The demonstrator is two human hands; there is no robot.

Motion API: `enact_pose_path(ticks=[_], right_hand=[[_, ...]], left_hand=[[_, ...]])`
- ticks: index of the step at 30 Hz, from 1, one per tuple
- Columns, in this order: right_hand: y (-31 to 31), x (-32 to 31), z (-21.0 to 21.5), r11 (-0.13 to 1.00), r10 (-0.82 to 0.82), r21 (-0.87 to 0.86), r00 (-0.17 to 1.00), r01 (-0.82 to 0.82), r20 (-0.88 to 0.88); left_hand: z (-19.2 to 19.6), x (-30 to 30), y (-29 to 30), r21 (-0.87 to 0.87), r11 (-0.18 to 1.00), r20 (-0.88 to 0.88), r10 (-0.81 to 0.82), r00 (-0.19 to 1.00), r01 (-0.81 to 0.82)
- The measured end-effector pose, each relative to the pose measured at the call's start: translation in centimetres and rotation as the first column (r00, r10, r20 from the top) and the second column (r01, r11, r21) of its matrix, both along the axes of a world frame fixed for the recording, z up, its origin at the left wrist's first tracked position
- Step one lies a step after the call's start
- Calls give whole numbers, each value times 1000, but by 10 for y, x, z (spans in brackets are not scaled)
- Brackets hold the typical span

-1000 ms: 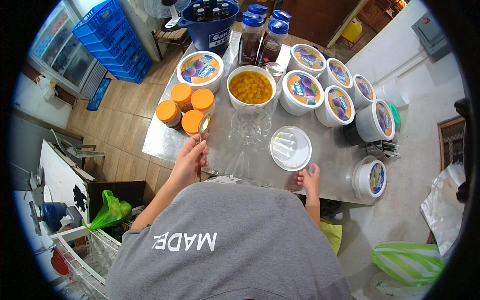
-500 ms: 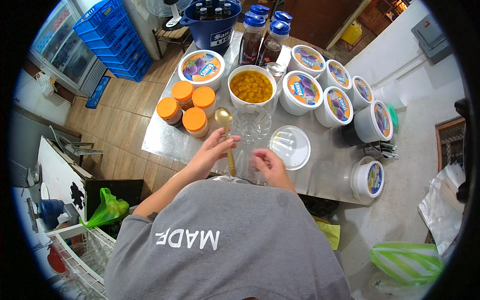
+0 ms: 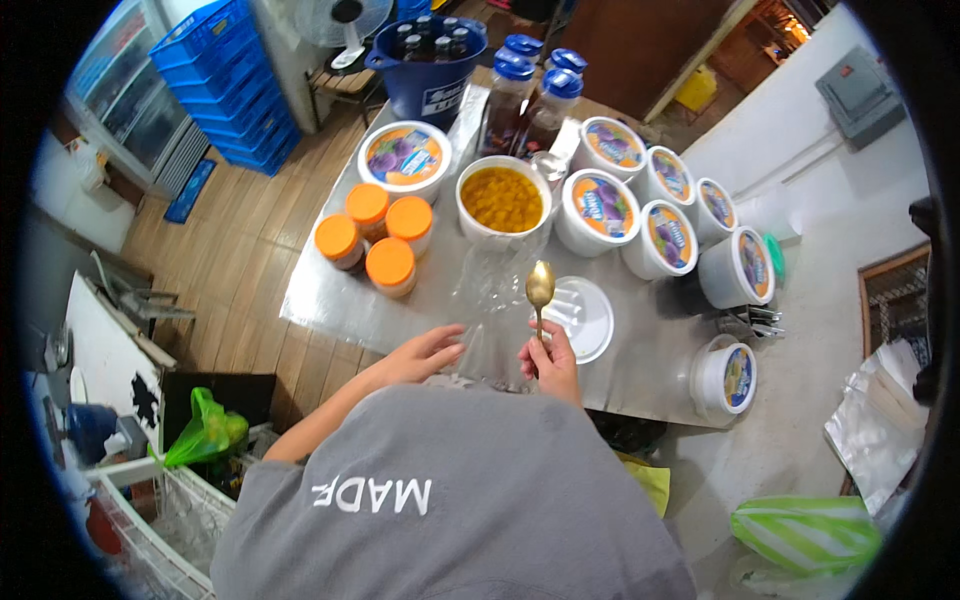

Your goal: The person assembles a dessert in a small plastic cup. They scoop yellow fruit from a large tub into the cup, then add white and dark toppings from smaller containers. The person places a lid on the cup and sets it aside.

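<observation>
A gold-coloured spoon (image 3: 540,287) stands bowl-up in my right hand (image 3: 553,365), its handle between closed fingers. Behind it lies a round white lid (image 3: 592,325) on the metal table. My left hand (image 3: 428,354) hovers over the table's near edge, fingers stretched out and holding nothing. Clear plastic (image 3: 482,285) is spread between my hands and an uncovered white tub (image 3: 486,234). Yellow-orange cubes (image 3: 502,197) in liquid fill that tub.
Several orange-capped jars (image 3: 390,263) stand on the left. Lidded white tubs (image 3: 600,208) crowd the right side. Blue-lidded pitchers (image 3: 548,108) and a blue bucket of bottles (image 3: 425,82) are at the back. Metal utensils (image 3: 757,320) lie near the right edge.
The spoon has passed from my left hand to my right and moved rightward. My left hand has let go of it and is lower against the table.
</observation>
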State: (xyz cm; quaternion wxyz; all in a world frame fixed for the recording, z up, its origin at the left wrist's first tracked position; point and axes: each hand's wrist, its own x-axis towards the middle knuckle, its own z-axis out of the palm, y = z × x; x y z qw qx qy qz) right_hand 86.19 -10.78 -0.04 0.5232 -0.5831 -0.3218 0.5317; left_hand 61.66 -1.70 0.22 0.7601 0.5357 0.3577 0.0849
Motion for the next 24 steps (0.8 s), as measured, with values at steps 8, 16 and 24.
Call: enact_pose_path(ticks=[8, 16, 24], right_hand=[[5, 8, -4, 989, -145, 64, 975, 136, 168], [-7, -6, -10, 974, -224, -12, 966, 228, 127], [-7, 9, -21, 913, -407, 87, 888, 398, 215]], left_hand=[[-37, -65, -1, 119, 992, -481, 16, 877, 47], [-344, -239, -53, 16, 983, -763, -108, 638, 185], [-309, -305, -24, 304, 949, -760, 295, 579, -85]])
